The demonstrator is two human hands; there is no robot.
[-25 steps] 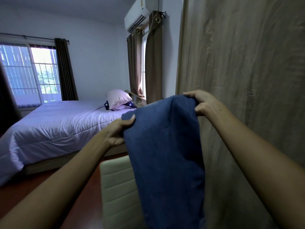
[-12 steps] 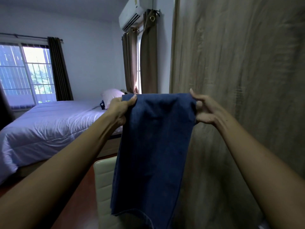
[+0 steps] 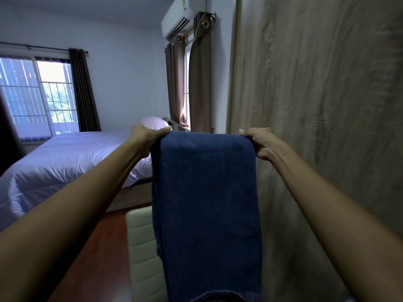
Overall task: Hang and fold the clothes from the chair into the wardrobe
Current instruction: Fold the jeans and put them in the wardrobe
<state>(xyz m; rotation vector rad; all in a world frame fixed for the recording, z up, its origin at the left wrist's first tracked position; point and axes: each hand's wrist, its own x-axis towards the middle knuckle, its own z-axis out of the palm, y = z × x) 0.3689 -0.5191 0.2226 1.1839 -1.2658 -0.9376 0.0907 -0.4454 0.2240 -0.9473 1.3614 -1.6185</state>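
A pair of blue jeans hangs folded over in front of me, its top edge stretched flat between both hands. My left hand pinches the top left corner and my right hand pinches the top right corner. The cloth drops straight down, and a hem shows at the bottom of the view. Below and behind it stands the cream padded chair, partly hidden by the jeans. The wood-grain wardrobe door fills the right side, close to my right arm, and it is closed.
A bed with a pale quilt and a pillow lies to the left. Brown curtains and an air conditioner are ahead. A barred window is at the far left. Red-brown floor runs between bed and chair.
Both hands spread further apart and levelled out, pulling the jeans' top edge taut and flat. The cloth now hangs squarer and wider than a second ago.
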